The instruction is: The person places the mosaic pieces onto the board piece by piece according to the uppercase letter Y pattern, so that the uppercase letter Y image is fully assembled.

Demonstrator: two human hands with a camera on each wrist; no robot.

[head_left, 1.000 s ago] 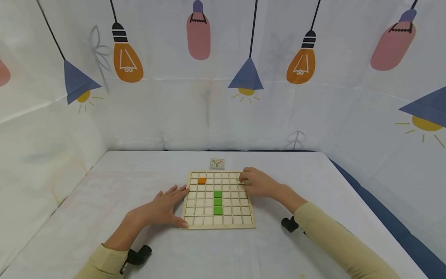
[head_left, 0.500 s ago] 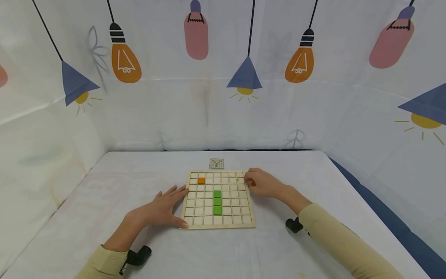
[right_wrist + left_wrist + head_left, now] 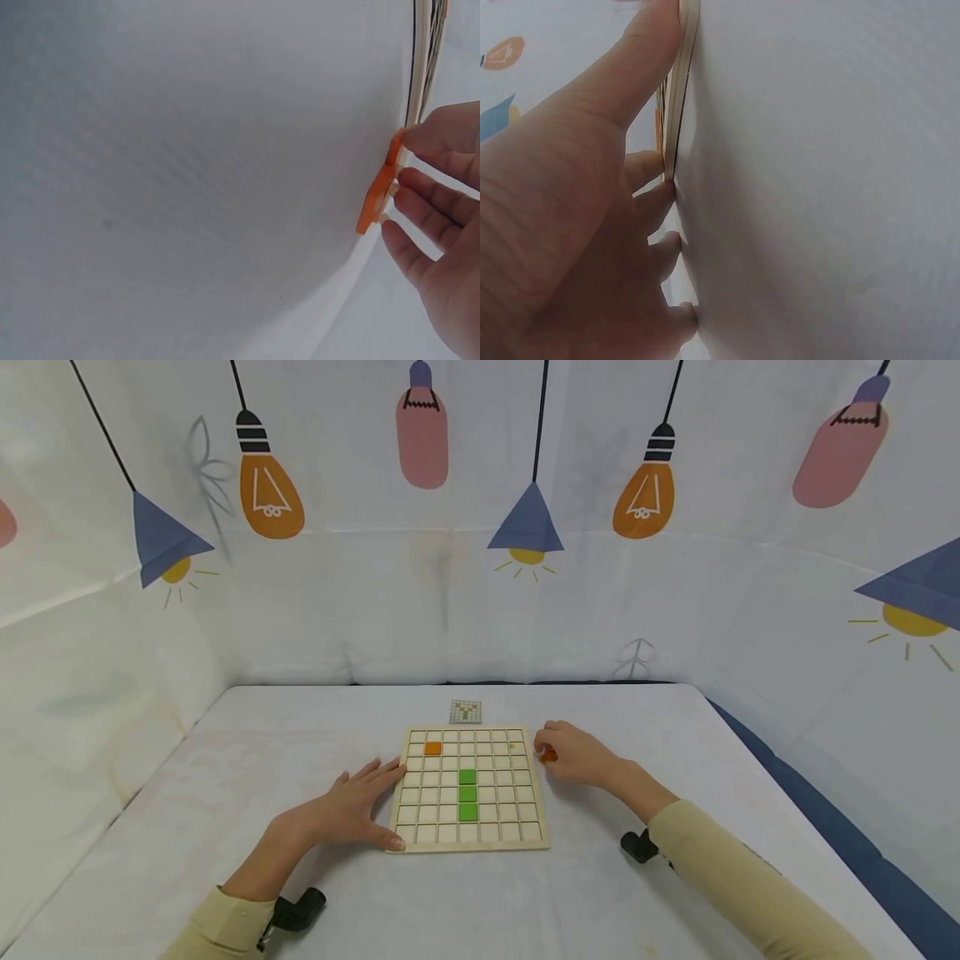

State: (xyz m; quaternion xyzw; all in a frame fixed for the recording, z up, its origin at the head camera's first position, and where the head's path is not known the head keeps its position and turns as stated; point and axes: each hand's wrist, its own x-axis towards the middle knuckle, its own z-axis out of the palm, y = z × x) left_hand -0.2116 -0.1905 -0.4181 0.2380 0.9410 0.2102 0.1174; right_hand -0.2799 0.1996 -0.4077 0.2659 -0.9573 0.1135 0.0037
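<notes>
A wooden grid board lies on the table. One orange tile sits near its upper left, and a column of three green tiles stands in its middle. My left hand rests spread at the board's left edge, its thumb at the near corner. Just off the board's upper right edge, my right hand has its fingers curled about orange pieces. In the right wrist view these look like two flat orange pieces with pale bits behind, close to the table surface. The head view shows only a sliver of orange.
A small printed card with a grid pattern lies just beyond the board. The white-covered table meets a patterned cloth backdrop at the rear. A small pale yellow speck shows in the board's upper right.
My right hand has moved right, from over the board's upper right cells to beside its edge, and orange has come into sight beneath its fingers. My left hand stays in place.
</notes>
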